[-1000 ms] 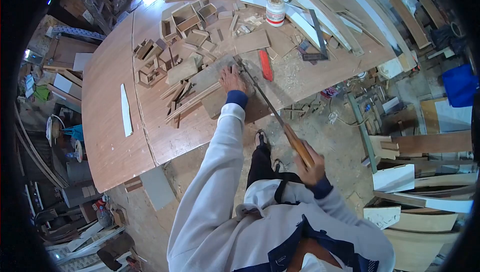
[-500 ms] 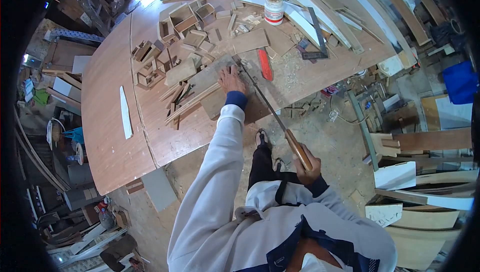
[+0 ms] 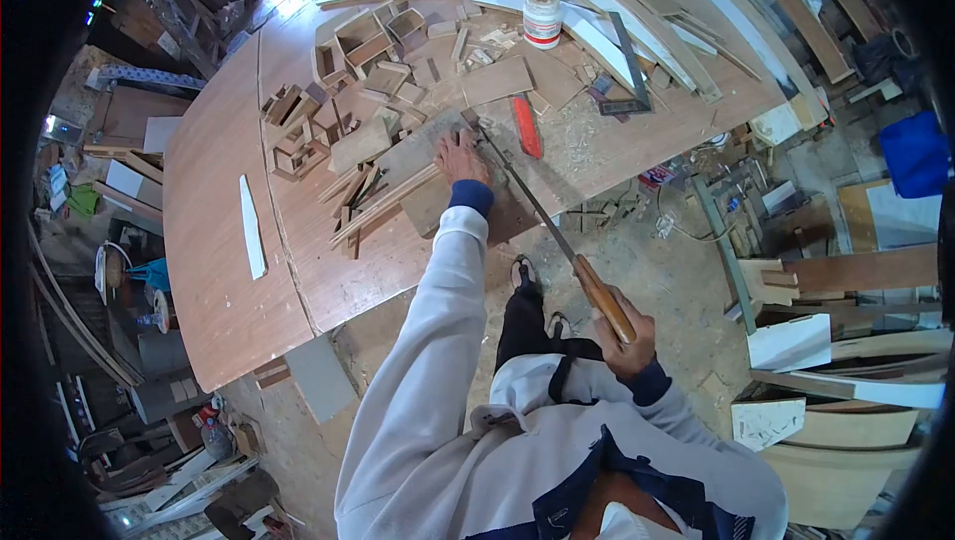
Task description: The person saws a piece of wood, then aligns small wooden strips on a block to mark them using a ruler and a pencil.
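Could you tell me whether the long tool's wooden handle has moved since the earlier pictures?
Yes, slightly: the wooden handle, gripped by the right hand, has moved back, away from the tabletop's near edge.

From my end I read a pale grey long-sleeved top [image 3: 428, 321], loose and creased, with a navy cuff at the left hand [image 3: 461, 156] and another at the right hand [image 3: 631, 334], plus a navy open collar [image 3: 575, 492] carrying a small light marking and fine stripes near one edge. White material [image 3: 627, 522] shows at the neck, type unclear to me. Lower down: black strap [image 3: 560, 379] over the pale fabric, black trousers [image 3: 521, 324], dark open footwear [image 3: 523, 273] with light straps, finer detail too small.
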A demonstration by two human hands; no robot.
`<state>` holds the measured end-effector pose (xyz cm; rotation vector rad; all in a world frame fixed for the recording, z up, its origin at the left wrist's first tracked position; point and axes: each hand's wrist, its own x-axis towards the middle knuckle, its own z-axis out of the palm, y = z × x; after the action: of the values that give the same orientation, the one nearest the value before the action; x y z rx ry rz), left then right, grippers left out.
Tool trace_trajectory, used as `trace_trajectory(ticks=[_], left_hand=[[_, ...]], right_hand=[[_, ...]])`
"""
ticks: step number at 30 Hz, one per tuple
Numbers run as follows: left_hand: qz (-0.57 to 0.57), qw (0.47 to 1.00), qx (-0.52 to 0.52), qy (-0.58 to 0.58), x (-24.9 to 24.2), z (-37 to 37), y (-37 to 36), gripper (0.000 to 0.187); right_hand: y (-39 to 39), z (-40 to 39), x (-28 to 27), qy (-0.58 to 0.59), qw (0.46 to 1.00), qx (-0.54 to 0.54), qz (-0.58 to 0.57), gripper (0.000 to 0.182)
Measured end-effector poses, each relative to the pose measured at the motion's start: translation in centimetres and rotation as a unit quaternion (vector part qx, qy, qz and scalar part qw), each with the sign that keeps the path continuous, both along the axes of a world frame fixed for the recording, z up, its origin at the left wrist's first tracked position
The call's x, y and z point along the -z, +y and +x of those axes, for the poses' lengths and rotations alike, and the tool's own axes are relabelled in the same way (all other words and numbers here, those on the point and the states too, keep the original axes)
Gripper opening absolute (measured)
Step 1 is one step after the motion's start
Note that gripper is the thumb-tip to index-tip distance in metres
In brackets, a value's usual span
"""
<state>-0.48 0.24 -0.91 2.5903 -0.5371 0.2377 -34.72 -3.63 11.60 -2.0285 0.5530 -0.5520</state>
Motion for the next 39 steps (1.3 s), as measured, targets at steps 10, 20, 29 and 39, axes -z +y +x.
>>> trace_trajectory(ticks=[10, 20, 29, 39], left_hand=[[-0.013, 0.999, -0.007, -0.030, -0.1, 0.1, -0.4, 0.036], [0.003, 1.000, 0.007, -0.025, -0.5, 0.0, 0.1, 0.040], [-0.007, 0.999, 0.000, -0.039, 1.3, 0.6, -0.3, 0.043], [-0.008, 0.999, -0.011, -0.037, 2.5, 1.4, -0.1, 0.041]], right_hand=[[-0.8, 4.5, -0.8, -0.008, 1.000, -0.014, 0.024, 0.035], [-2.0, 8.5, 2.3, 0.021, 0.998, -0.012, 0.063, 0.039], [-0.8, 1.2, -3.5, 0.040, 0.994, -0.015, 0.096, 0.036], [-0.8, 1.1, -1.9, 0.000, 0.999, -0.018, 0.032, 0.034]])
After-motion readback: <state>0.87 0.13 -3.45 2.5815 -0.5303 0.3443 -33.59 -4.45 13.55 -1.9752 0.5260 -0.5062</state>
